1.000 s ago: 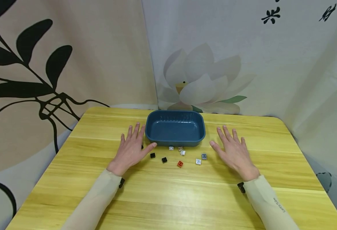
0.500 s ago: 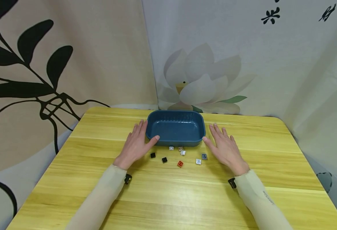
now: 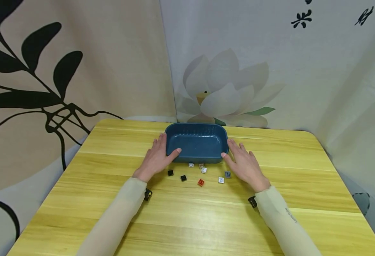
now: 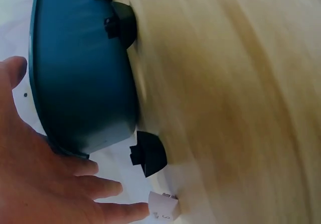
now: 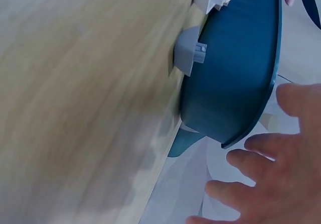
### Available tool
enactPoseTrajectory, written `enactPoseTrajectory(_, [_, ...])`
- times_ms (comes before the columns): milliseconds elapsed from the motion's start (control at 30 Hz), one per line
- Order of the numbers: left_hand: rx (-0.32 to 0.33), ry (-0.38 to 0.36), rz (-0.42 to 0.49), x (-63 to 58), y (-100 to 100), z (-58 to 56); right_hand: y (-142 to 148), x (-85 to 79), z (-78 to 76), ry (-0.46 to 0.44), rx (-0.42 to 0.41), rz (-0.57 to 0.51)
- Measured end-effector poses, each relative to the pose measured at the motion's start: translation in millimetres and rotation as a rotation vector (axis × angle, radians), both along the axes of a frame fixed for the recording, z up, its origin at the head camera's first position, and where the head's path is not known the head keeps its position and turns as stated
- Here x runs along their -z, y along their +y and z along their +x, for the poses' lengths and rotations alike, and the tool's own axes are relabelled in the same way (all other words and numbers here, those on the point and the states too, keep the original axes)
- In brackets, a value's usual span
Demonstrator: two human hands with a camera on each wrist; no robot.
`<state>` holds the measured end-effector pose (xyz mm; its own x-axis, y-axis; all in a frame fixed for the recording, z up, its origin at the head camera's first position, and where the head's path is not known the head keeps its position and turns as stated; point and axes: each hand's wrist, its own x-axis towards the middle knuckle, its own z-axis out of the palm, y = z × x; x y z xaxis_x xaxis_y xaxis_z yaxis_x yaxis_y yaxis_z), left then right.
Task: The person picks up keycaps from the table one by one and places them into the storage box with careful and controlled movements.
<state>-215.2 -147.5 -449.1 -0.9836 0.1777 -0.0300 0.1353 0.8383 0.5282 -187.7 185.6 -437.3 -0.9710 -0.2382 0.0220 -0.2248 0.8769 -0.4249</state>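
Observation:
A dark blue rectangular baking dish [image 3: 197, 159] sits at the back middle of the table. My left hand [image 3: 155, 158] is at its left end, fingers stretched out along the side and thumb over the front corner. On the opposite end, my right hand [image 3: 243, 165] lies the same way, thumb at the front right corner. Neither hand curls round the dish. In front of it lie keycaps: a red one [image 3: 201, 182], a grey one [image 3: 227, 174], black ones [image 3: 183, 178] and white ones [image 3: 221, 180]. A pale keycap [image 4: 163, 206] appears by my left fingertips in the left wrist view.
The wooden table [image 3: 187, 220] has rounded back corners. Right behind it hangs a pale curtain [image 3: 110, 64] printed with leaves and a flower. Black straps show at both wrists below light sleeves [image 3: 114, 217].
Both hands have moved inward, the left one rightward and the right one leftward, closing in on the dish's ends. The keycaps stay where they were.

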Motion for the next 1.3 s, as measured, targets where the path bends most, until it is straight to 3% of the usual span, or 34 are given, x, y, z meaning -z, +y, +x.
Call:
enactPoseTrajectory(167, [0.003,-0.026,-0.026,2.0,4.5,-2.0,1.7,2.3,-1.9,-0.011,0.004,0.01])
enactPoseTrajectory(533, [0.013,0.009,-0.066,3.7,13.9,-6.6,11.8,0.6,-2.7,-0.013,0.017,0.026])
enactPoseTrajectory(1033, [0.019,0.004,-0.087,5.9,18.2,-14.6,29.8,-12.3,34.6,0.155,-0.052,0.104])
enactPoseTrajectory(1300, [0.021,-0.025,-0.095,2.9,22.8,-18.5,32.7,-10.4,45.7,0.165,-0.14,0.151])
